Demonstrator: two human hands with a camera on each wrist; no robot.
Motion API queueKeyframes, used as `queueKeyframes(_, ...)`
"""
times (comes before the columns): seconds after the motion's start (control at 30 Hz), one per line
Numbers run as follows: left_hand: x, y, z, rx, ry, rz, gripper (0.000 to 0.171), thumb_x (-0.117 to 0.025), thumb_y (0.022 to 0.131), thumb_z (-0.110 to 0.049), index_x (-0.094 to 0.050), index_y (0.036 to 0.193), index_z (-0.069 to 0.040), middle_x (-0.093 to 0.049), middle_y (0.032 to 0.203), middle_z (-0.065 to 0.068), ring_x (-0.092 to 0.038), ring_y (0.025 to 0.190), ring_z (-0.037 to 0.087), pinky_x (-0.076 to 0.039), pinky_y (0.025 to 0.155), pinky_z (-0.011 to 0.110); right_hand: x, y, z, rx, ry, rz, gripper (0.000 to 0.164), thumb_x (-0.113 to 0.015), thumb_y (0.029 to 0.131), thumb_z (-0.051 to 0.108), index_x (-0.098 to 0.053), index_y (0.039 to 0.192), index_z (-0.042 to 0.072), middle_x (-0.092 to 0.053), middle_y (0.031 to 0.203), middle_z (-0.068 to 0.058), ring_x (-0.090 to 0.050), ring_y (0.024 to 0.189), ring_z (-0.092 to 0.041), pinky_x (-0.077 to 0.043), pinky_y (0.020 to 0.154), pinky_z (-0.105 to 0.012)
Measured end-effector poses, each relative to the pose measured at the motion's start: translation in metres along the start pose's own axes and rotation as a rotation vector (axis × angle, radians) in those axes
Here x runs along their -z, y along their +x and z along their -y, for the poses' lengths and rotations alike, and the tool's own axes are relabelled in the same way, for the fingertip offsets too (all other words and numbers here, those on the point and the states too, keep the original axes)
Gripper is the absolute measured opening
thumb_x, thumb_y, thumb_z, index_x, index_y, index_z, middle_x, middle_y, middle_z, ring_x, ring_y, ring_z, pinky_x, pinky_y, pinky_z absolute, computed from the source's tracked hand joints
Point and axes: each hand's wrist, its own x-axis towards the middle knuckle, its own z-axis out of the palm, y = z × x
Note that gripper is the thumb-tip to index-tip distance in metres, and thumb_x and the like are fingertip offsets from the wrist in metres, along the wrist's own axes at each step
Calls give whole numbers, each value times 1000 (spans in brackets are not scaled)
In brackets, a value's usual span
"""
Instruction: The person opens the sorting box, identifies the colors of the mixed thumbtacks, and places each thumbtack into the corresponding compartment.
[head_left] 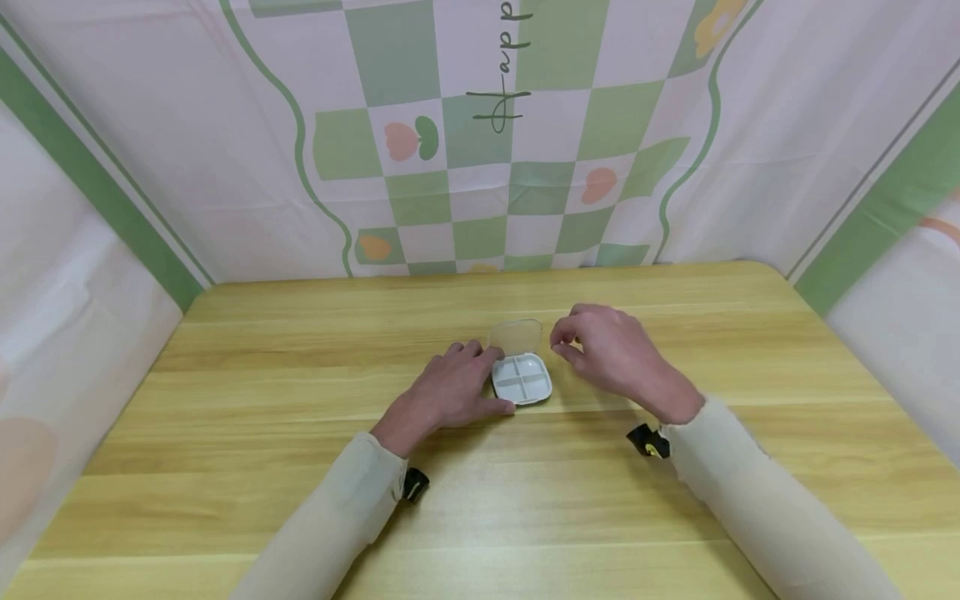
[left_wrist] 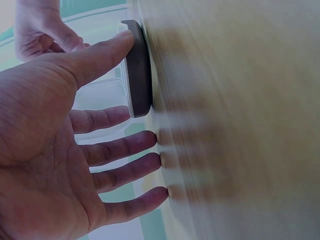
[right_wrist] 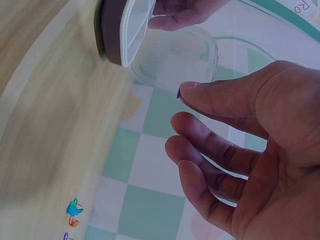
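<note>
A small white pill box (head_left: 521, 380) with four square compartments lies on the table, its clear lid (head_left: 516, 337) swung back. In the left wrist view its outer shell (left_wrist: 139, 70) looks dark brown. My left hand (head_left: 455, 387) holds the box from its left side, thumb at the near edge and index finger at the far corner; the other fingertips rest on the tabletop. To the right of the box, my right hand (head_left: 609, 348) hovers above the table. Its thumb and a mostly hidden index finger pinch a tiny purple piece (right_wrist: 179, 93), too covered to identify.
Several small colourful pins (right_wrist: 75, 211), green, blue and orange, lie on the table in the right wrist view, with a purple pin (right_wrist: 67, 236) nearby. A checked cloth (head_left: 480, 192) hangs behind the wooden table (head_left: 300, 333).
</note>
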Motion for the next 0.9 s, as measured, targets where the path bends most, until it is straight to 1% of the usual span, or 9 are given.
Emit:
queueKeyframes(0.3,0,0,0,0,1,6,74,-59,78,-61,-41,135,-17,-49,118,6,-46,99,22,-41,75,39,-5,-1,6,42,0,3,4,-65,81,16,-69,83,18,-56,78,9,-50,67,-9,-40,58,-29)
queueKeyframes(0.5,0,0,0,-1,-11,7,73,-59,78,-61,-41,135,-18,-49,117,5,-45,96,21,-40,74,38,-9,0,9,38,-7,16,6,-66,81,16,-70,84,19,-57,79,10,-51,68,-9,-40,59,-31)
queueKeyframes(0.67,0,0,1,-6,-19,7,73,-59,79,-61,-41,135,-18,-49,116,4,-44,94,20,-40,73,37,-13,-1,12,32,-12,38,7,-66,80,17,-70,85,19,-56,78,10,-49,67,-8,-39,58,-29)
queueKeyframes(0.9,0,0,1,-8,-14,6,72,-58,79,-61,-42,134,-18,-49,116,4,-44,94,20,-39,73,37,-16,-2,14,49,-6,53,6,-67,79,15,-69,83,19,-54,76,10,-47,65,-9,-38,56,-27)
